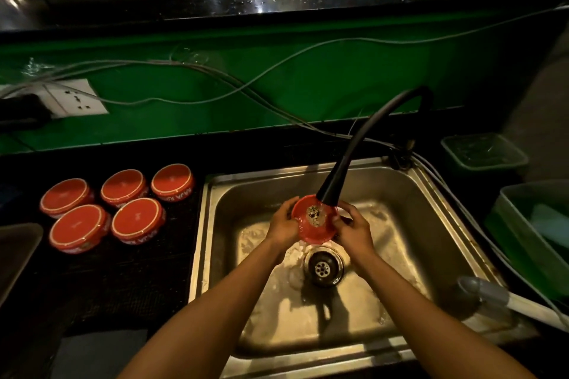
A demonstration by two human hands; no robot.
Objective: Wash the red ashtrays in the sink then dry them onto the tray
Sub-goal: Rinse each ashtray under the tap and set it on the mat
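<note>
Head view: both hands' fingers (284,204) clamped round red ashtray (314,221) under faucet (331,191), five ashtrays (123,206) leftward.

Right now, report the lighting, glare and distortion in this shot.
Head view: dim overall, with warm light pooled in the sink; the arms cast shadows on its wet floor near the drain; glare streaks the upper counter; wide-angle bending curves the green wall; the held ashtray stays fairly sharp.
</note>
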